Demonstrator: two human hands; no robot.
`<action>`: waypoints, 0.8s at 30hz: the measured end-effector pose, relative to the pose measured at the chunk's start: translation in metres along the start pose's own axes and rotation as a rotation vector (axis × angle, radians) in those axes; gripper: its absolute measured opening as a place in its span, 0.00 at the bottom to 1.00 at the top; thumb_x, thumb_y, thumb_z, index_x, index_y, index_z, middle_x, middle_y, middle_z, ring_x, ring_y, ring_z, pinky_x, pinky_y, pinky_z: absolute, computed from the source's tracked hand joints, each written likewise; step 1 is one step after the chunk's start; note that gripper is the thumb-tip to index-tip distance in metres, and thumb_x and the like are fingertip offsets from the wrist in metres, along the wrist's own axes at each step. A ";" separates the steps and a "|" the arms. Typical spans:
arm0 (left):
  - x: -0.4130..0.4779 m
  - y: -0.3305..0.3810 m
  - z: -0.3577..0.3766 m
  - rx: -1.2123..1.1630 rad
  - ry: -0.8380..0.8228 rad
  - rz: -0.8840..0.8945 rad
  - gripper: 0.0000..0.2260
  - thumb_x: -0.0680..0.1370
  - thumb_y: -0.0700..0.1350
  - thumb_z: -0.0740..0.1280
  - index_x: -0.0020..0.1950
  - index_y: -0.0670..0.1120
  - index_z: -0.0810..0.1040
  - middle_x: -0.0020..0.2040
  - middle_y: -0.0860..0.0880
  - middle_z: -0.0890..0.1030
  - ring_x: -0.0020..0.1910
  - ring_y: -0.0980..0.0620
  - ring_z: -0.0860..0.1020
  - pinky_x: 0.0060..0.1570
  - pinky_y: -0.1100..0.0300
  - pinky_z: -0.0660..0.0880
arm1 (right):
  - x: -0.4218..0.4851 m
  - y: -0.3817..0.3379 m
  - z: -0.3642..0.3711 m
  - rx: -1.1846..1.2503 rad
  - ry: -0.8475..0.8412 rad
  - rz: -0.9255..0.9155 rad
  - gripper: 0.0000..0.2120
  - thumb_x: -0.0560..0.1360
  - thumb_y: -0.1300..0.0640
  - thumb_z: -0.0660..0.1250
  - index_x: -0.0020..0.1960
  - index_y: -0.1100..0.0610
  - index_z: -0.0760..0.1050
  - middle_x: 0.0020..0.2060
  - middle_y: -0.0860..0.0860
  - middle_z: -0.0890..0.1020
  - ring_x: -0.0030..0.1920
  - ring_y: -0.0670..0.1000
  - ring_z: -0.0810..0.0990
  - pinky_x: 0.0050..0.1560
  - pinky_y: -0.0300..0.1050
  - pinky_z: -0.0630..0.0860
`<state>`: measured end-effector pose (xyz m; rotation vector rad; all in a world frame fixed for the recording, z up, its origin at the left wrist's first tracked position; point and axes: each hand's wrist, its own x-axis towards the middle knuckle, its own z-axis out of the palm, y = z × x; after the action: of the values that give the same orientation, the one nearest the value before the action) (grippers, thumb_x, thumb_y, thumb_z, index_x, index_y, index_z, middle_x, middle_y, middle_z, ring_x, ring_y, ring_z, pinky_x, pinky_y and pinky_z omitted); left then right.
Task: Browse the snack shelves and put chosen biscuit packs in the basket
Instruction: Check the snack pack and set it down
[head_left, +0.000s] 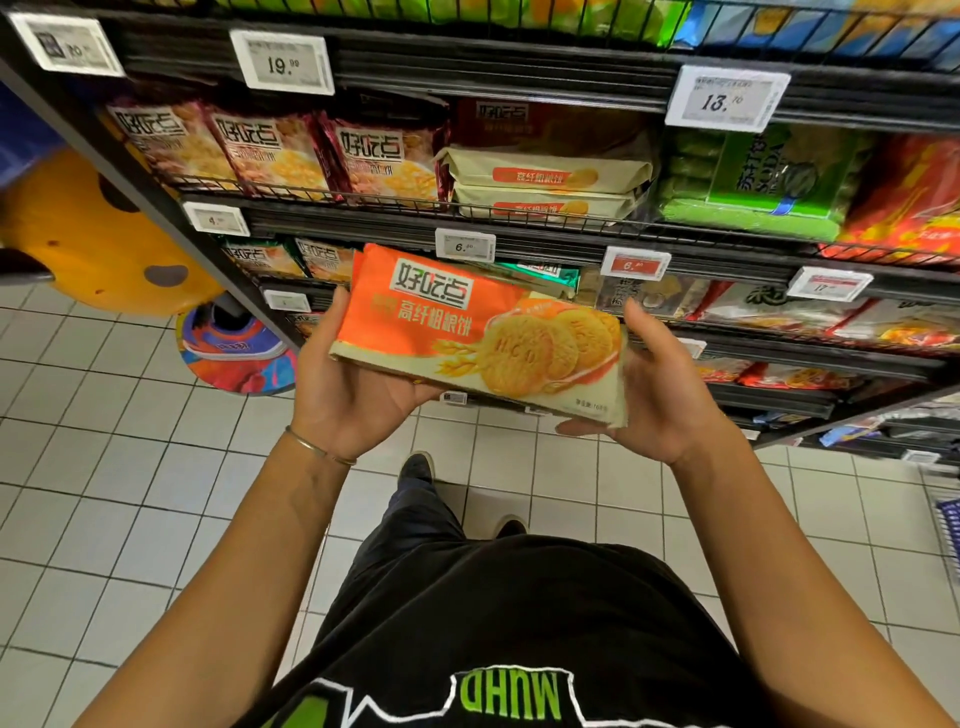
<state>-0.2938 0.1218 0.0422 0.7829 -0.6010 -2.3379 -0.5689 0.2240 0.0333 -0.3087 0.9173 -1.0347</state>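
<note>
I hold an orange and cream biscuit pack (467, 332) face up in front of the shelves, at about waist height. My left hand (348, 395) grips its left end, with the fingers hidden underneath. At the pack's right end my right hand (660, 389) grips it, thumb on the lower edge and fingers behind. More packs of the same kind (545, 174) lie stacked on the shelf above. At the far right edge shows a bit of blue wire basket (949, 525), low near the floor.
Black wire shelves (519, 218) carry dark red biscuit bags (280, 150), green soda cracker packs (763, 182) and red packs (914, 197), with price tags on the rails. An orange spotted figure (88, 228) stands at the left. White tiled floor (130, 493) lies below.
</note>
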 end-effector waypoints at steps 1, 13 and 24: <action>-0.001 0.001 -0.003 -0.020 -0.005 -0.021 0.34 0.83 0.66 0.54 0.82 0.46 0.62 0.79 0.37 0.66 0.77 0.32 0.66 0.72 0.29 0.63 | 0.000 0.000 -0.001 0.024 -0.019 -0.005 0.32 0.78 0.31 0.60 0.73 0.50 0.76 0.63 0.58 0.83 0.58 0.65 0.84 0.42 0.55 0.83; 0.003 -0.009 -0.004 0.059 0.096 -0.095 0.29 0.85 0.63 0.50 0.82 0.47 0.63 0.78 0.39 0.69 0.77 0.31 0.65 0.73 0.29 0.61 | 0.016 0.007 0.017 0.024 0.198 -0.232 0.32 0.83 0.31 0.46 0.55 0.45 0.87 0.55 0.53 0.87 0.50 0.56 0.86 0.37 0.47 0.80; 0.001 -0.005 0.006 0.199 0.155 -0.024 0.31 0.79 0.63 0.59 0.78 0.48 0.70 0.74 0.37 0.73 0.73 0.30 0.71 0.74 0.31 0.63 | 0.023 0.004 0.007 -0.140 0.353 -0.173 0.34 0.84 0.32 0.45 0.70 0.54 0.77 0.49 0.60 0.87 0.38 0.59 0.88 0.32 0.46 0.83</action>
<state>-0.3007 0.1259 0.0434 1.0566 -0.7669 -2.2358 -0.5567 0.2059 0.0236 -0.3323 1.3020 -1.2098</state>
